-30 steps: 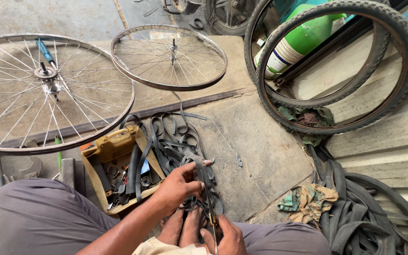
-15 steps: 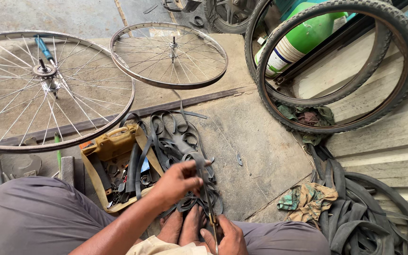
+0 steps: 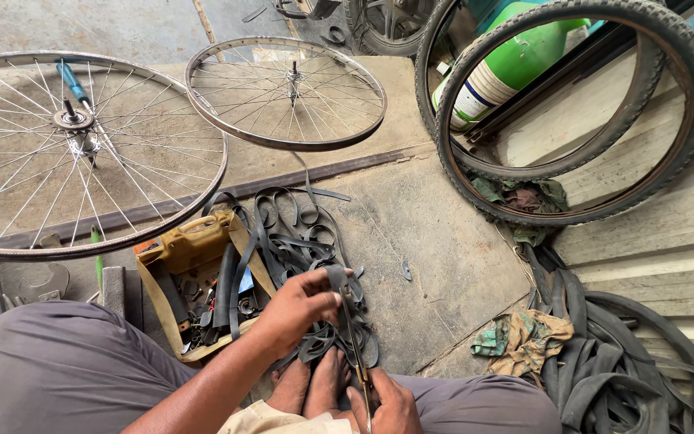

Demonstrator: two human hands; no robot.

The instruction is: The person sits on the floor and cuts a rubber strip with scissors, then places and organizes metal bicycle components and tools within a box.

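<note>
My left hand (image 3: pixel 303 308) pinches the upper end of a black rubber inner-tube strip (image 3: pixel 339 283) above my bare feet. My right hand (image 3: pixel 389 406) is at the bottom edge, closed on a pair of scissors (image 3: pixel 357 354) whose blades run up along the strip. Under both hands lies a heap of cut black rubber strips (image 3: pixel 295 237) on the concrete floor. My grey trouser legs fill the lower left and lower middle.
A yellow box (image 3: pixel 194 269) of rubber scraps and small parts sits left of the heap. Two spoked wheel rims (image 3: pixel 82 145) (image 3: pixel 287 92) lie beyond. Tyres (image 3: pixel 580 104) lean at the right, with old tubes (image 3: pixel 628 362) and a rag (image 3: pixel 528 341) lower right.
My left hand has shifted slightly along the strip, holding it tauter; the scissors have stayed on the strip. The view has barely moved.
</note>
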